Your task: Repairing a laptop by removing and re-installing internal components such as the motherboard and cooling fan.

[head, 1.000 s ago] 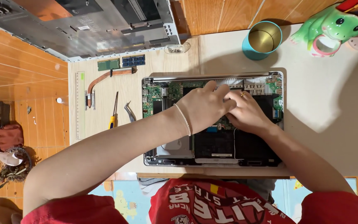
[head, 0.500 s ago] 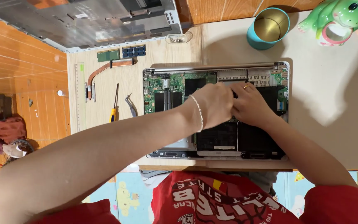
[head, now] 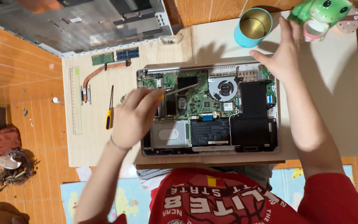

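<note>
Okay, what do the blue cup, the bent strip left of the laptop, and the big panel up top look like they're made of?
Blue cup: likely metal, its inside shining brassy gold. Bent strip: probably copper, going by its reddish-brown sheen. Big panel: grey with a matte finish, metal or plastic; the look leaves it open.

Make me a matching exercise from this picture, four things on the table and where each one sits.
Things:
1. Teal round cup
2. Yellow-handled screwdriver
3. Green frog figure
4. Round black cooling fan

Places:
A. On the board, left of the opened laptop
B. Inside the opened laptop
C. Table's far right corner
D. Behind the laptop, by the right hand

Pairs: 1-D, 2-A, 3-C, 4-B
</note>
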